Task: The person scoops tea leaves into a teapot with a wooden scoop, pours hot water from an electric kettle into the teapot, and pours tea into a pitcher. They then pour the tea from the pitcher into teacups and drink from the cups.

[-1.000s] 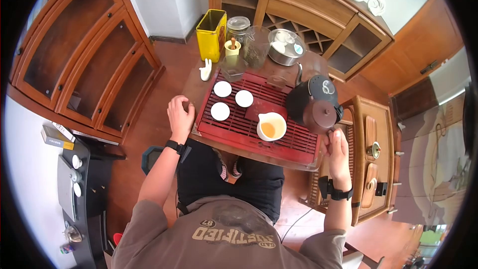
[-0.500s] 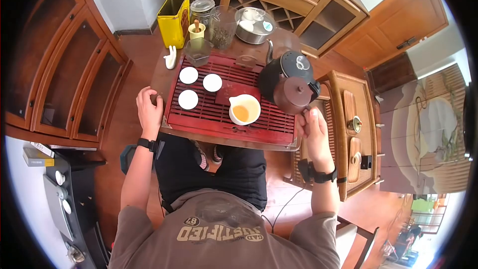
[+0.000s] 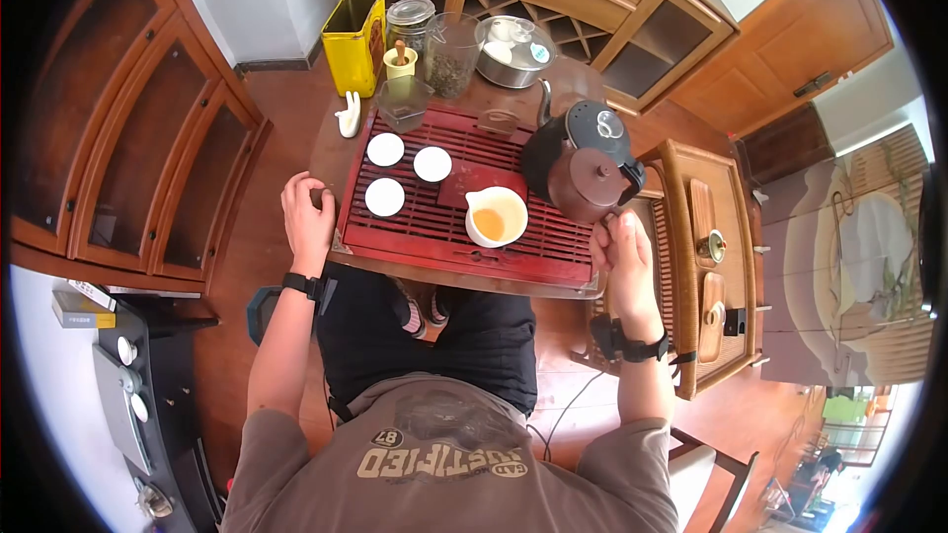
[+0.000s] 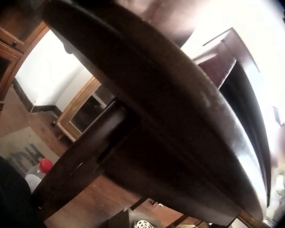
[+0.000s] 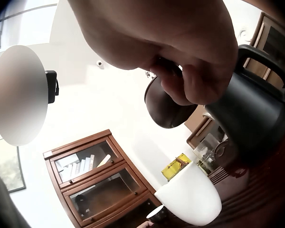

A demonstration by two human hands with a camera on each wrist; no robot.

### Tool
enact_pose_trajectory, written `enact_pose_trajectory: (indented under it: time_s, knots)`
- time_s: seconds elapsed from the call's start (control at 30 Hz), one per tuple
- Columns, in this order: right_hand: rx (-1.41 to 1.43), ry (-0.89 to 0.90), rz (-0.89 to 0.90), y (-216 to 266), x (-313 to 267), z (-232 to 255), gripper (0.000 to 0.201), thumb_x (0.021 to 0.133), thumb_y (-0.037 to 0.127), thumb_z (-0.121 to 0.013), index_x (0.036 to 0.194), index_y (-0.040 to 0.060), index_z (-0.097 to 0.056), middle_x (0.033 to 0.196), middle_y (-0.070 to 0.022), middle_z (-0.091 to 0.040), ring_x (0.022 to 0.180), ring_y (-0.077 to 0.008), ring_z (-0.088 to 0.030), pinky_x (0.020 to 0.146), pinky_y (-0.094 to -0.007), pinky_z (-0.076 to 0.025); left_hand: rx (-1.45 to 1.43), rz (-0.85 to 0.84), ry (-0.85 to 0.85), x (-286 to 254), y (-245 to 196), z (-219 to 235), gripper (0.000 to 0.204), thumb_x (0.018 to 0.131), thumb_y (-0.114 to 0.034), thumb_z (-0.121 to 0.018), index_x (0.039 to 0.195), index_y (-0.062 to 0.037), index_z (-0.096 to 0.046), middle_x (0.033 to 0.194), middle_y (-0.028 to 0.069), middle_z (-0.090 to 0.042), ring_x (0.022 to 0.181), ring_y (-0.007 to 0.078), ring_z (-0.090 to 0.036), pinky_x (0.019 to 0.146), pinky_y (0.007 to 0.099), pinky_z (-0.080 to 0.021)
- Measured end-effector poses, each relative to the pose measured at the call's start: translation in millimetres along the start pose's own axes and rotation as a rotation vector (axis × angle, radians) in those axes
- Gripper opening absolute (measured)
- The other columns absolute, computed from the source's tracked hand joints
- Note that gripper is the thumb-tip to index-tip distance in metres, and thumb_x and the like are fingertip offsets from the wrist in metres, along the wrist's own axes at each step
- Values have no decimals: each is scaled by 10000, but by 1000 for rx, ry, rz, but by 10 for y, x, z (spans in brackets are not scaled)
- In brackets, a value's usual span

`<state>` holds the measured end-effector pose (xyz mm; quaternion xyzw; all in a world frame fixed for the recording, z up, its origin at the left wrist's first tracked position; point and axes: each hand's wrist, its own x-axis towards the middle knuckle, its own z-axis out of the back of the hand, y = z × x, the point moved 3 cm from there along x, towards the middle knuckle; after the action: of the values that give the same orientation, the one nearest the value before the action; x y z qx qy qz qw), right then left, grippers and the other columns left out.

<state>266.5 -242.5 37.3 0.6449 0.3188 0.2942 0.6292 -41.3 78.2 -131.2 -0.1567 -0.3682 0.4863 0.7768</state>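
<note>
In the head view my right hand [image 3: 626, 257] holds a dark brown teapot [image 3: 591, 183] by its handle, raised above the right side of a red slatted tea tray [image 3: 449, 255]. The right wrist view shows my curled fingers on that teapot [image 5: 168, 109]. Left of it stands a white pitcher [image 3: 509, 209] with amber tea inside. Several small white cups [image 3: 385, 197] sit on the tray's left part. My left hand [image 3: 308, 217] rests at the table's left edge, fingers loosely bent and holding nothing; the left wrist view catches mostly the table's dark underside [image 4: 147, 95].
A black kettle [image 3: 563, 143] stands right behind the teapot. Along the back are a yellow tin [image 3: 354, 44], a glass jar of leaves [image 3: 449, 64], a lidded steel pot [image 3: 509, 64] and a white rabbit-like figurine [image 3: 349, 116]. A rattan cart [image 3: 681, 247] is to the right.
The head view has shifted, so the whole scene sits further left and higher than one second ago. Both hands and the teapot keep about the same place over the table.
</note>
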Motion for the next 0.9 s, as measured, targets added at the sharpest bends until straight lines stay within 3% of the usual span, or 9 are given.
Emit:
enact_pose_trajectory:
  time_s: [0.33, 0.9]
  knots:
    - [49, 7, -16, -43, -78, -24, 354, 1162, 349, -391, 913, 102, -440, 836, 12, -409, 680, -80, -354, 622, -241, -318, 3, -17, -2, -4, 2, 7, 141, 914, -146, -660, 1036, -87, -620, 1329, 127, -600, 1262, 364, -543, 1048, 460, -469]
    - [-378, 209, -150, 24, -130, 112, 359, 1147, 328, -460, 890, 82, -508, 744, 81, -397, 685, -39, -341, 599, -239, -314, 18, -34, -11, -3, -2, 0, 144, 913, -133, -667, 1040, -86, -617, 1314, 114, -608, 1233, 364, -557, 1022, 458, -483]
